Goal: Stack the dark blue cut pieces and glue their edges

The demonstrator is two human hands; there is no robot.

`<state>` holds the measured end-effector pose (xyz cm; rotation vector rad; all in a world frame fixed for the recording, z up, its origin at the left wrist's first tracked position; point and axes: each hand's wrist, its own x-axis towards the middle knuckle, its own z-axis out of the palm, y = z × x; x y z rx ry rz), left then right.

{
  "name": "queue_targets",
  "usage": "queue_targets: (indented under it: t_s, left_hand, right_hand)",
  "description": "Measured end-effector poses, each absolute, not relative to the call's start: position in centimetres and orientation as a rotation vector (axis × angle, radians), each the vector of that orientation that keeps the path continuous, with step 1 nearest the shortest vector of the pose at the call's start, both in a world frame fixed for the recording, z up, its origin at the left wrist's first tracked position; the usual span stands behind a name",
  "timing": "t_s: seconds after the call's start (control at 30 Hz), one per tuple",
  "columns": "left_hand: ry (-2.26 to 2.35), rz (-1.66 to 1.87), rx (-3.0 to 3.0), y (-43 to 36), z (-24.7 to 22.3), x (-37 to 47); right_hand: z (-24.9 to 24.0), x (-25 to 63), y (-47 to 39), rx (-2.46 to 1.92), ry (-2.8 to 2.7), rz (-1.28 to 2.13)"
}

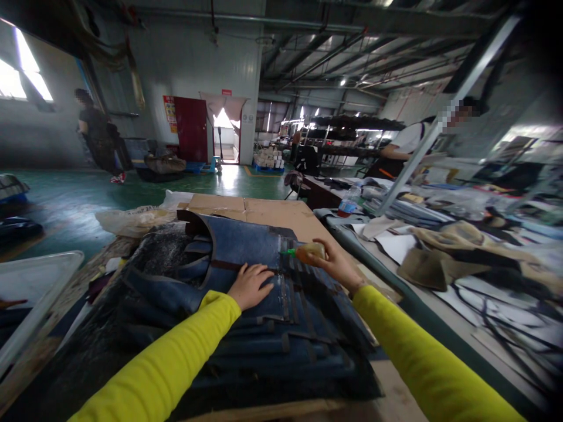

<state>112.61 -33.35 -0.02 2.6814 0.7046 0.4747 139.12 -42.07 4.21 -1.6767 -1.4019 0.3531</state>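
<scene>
My left hand (251, 286) lies flat with fingers spread on a dark blue leather-like piece (246, 240), the top one of several overlapping layers. In my right hand (336, 264) is a small yellowish glue bottle (311, 253), tipped on its side. Its green nozzle (289, 252) points left and meets the dark right edge of the blue piece. More blue pieces (264, 346) with dark edge strips lie staggered beneath and nearer to me. A curved dark edge of the top piece rises at its left end.
Flat cardboard (272, 208) lies behind the stack, with a crumpled plastic bag (136, 220) at its left. A white tray (39, 269) stands far left. On the right table are a bottle of blue liquid (349, 202) and scraps (444, 252). Two people (99, 132) are farther off.
</scene>
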Motion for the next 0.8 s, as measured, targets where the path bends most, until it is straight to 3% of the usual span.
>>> queue_targets:
  t_s: [0.2, 0.8]
  left_hand:
    - [0.708, 0.455, 2.673, -33.4, 0.2, 112.6]
    - [0.700, 0.459, 2.673, -33.3, -0.1, 112.6]
  right_hand:
    - [4.7, 139.2, -43.4, -1.680, -1.448, 0.450]
    - [4.4, 141.8, -40.1, -1.662, -1.227, 0.184]
